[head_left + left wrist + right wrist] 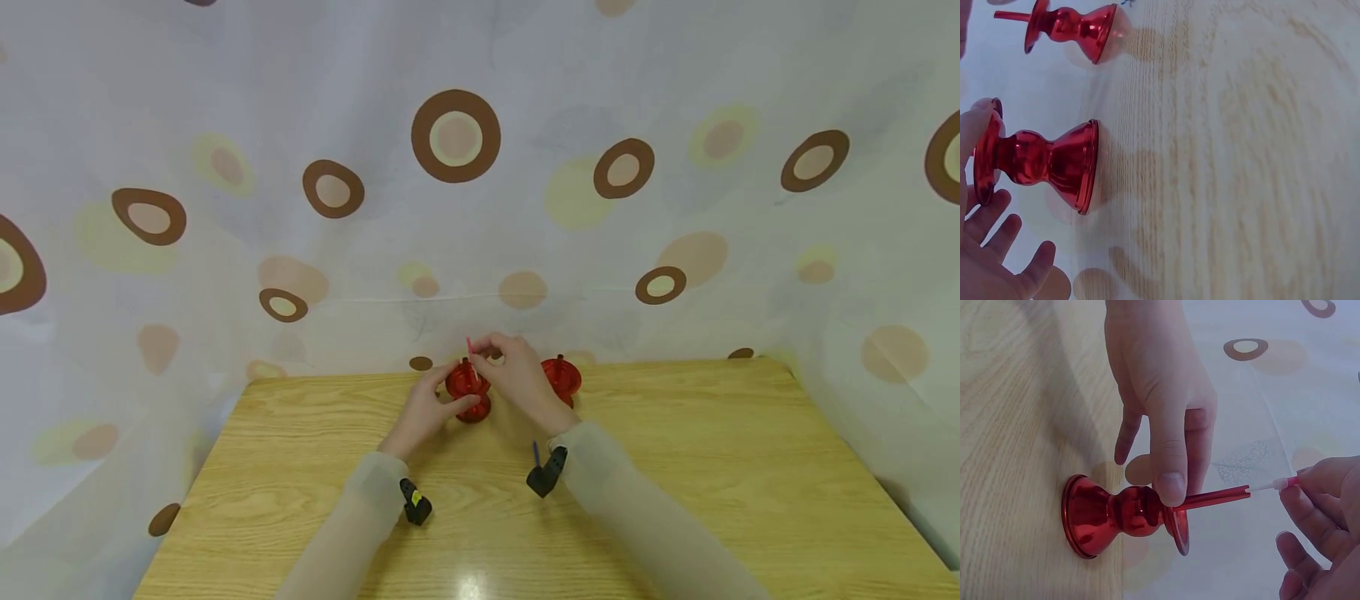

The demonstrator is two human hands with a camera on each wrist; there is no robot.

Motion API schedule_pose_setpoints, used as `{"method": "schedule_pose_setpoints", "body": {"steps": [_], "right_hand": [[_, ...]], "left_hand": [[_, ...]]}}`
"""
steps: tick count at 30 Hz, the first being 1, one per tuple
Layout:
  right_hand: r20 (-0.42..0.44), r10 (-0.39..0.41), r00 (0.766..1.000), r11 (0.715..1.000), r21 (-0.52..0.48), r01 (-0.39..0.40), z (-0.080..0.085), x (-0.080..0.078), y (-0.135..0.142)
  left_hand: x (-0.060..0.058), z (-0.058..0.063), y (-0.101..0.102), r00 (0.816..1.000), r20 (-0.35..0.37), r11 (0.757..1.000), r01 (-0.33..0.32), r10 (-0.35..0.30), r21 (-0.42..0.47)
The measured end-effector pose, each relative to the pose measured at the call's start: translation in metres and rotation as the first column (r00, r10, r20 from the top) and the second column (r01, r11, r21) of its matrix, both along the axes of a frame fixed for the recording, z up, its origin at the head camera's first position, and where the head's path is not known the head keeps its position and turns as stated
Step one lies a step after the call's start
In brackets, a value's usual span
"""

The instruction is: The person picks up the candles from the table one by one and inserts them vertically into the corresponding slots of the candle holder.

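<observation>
A shiny red candle holder [474,409] stands upright on the table, with a wide base, a dish and a thin tube rising from it. My left hand [426,410] grips it at the dish, thumb on the near side, as the right wrist view shows. My right hand [1329,519] pinches a thin pink stick [1292,481] with a white end between thumb and fingertip. That white end meets the open top of the red tube [1219,497]; how far it goes in is hard to tell.
A second red candle holder [1088,31] stands to the right, partly behind my right forearm in the head view. The wooden table [675,467] ends at a patterned cloth [525,208] hanging behind and at both sides.
</observation>
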State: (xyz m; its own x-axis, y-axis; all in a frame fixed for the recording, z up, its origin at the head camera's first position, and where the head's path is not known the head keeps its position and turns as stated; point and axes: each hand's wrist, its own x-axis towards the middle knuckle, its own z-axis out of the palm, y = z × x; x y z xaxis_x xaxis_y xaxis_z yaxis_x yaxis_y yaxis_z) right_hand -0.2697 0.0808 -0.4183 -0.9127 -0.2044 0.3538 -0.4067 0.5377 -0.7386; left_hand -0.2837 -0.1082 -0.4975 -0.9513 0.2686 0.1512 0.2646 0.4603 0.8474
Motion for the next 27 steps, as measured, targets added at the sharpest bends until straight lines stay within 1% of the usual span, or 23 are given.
{"method": "schedule_pose_setpoints", "body": {"steps": [6, 14, 21, 27], "right_hand": [[0.0, 0.014, 1.0, 0.999, -0.035, -0.014, 0.003, -0.006, -0.002], [-0.007, 0.026, 1.0, 0.998, -0.061, -0.027, 0.002, -0.012, -0.004], [-0.01, 0.011, 1.0, 0.998, -0.055, -0.012, 0.001, -0.016, -0.006], [-0.01, 0.007, 1.0, 0.997, -0.07, -0.008, 0.001, -0.02, -0.007]], "left_hand": [[0.0, 0.0, 0.0, 1.0, -0.007, 1.0, 0.004, -0.004, 0.012], [-0.002, -0.003, -0.001, 1.0, -0.014, 1.0, 0.0, 0.001, 0.014], [-0.003, -0.005, -0.001, 1.0, -0.01, 1.0, 0.004, -0.003, 0.02], [-0.004, -0.005, -0.001, 1.0, -0.013, 1.0, 0.003, -0.003, 0.018]]}}
